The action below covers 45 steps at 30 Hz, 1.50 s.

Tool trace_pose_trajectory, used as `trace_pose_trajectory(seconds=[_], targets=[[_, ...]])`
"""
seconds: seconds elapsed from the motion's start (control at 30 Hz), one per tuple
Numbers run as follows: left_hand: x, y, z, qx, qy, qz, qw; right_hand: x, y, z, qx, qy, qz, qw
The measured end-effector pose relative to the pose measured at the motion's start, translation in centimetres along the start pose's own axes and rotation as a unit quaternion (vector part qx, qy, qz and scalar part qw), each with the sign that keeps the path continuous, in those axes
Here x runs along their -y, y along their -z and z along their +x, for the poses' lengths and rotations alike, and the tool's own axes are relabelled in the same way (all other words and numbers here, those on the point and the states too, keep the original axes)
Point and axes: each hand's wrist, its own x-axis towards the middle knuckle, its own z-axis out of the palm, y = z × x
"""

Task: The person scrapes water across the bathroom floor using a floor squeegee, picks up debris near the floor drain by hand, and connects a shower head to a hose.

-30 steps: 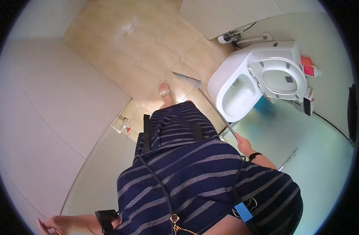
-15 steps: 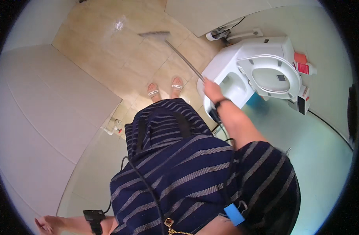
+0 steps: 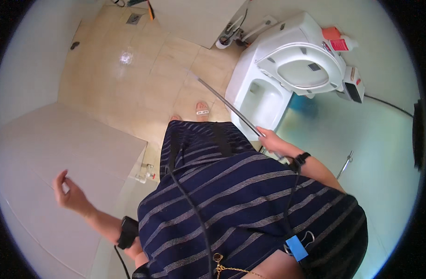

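My right hand (image 3: 271,139) is closed round the upper part of a long metal broom handle (image 3: 227,103). The handle slants away to the far left over the tiled floor, passing beside the white toilet (image 3: 236,88). Its lower end fades near the middle of the floor, and the broom's head cannot be made out now. My left hand (image 3: 70,195) is raised out to the left in front of the pale panel, holding nothing, its fingers loosely bent and apart.
The toilet's seat (image 3: 264,66) is up. Behind it stand a white bottle with a red label (image 3: 340,45) and a small white box (image 3: 354,86). A floor drain (image 3: 133,18) lies at the far left. Red-handled pipe valves (image 3: 150,175) stick out low on the left.
My right hand has drawn back toward my body with the broom handle. The broom's wide grey head, plain before, no longer shows clearly. My left hand has risen from the lower left.
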Motion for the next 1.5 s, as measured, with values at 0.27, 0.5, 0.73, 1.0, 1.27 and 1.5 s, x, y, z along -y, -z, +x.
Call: trace_pose_trajectory(seconds=[0.27,0.5,0.73,1.0,1.27,1.5], targets=[[-6.0,-11.8,8.2,0.142,-0.047,-0.135,0.979,0.7,-3.0,-0.8,0.012,-0.107,0.398,0.911],[-4.6,-20.9,15.3,0.317,-0.107,-0.177,0.926,10.4,-1.9,8.3,-0.154,-0.149,0.509,0.834],[-0.8,-25.4,23.6,0.437,-0.172,-0.150,0.870,22.1,-0.2,22.3,-0.229,-0.158,0.513,0.812],[1.1,-30.4,30.3,0.497,-0.215,-0.168,0.824,25.1,-8.2,16.6,-0.222,-0.065,0.121,0.965],[-1.7,-33.6,31.7,0.537,-0.283,-0.181,0.774,27.0,-12.2,8.2,-0.153,-0.220,0.348,0.898],[-1.7,-32.8,30.0,0.551,-0.286,-0.194,0.759,22.0,-11.7,14.7,-0.229,-0.227,0.449,0.833]])
